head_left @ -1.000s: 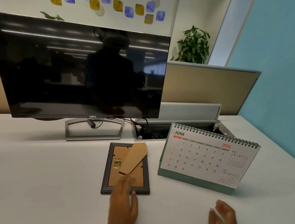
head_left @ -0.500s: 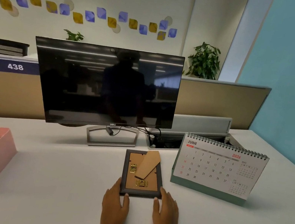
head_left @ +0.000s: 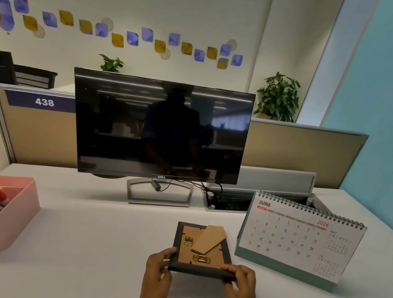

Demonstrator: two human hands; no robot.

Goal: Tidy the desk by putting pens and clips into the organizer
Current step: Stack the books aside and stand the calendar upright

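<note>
An open-plan office: a numbered cubicle partition (head_left: 38, 122) (438) behind a white worktop (head_left: 85, 247), with monitor (head_left: 156, 131), desk calendar (head_left: 300, 239) and potted plants (head_left: 278, 97).

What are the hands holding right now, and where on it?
Both hold the picture frame, back side up: left hand at its near left corner, right hand at its near right corner.

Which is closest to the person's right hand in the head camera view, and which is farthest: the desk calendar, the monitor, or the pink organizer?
From the right hand, which grips the picture frame:
1. Desk calendar, just to its right and slightly behind.
2. Monitor, behind it at the back of the desk.
3. Pink organizer, far across on the left edge.
</note>
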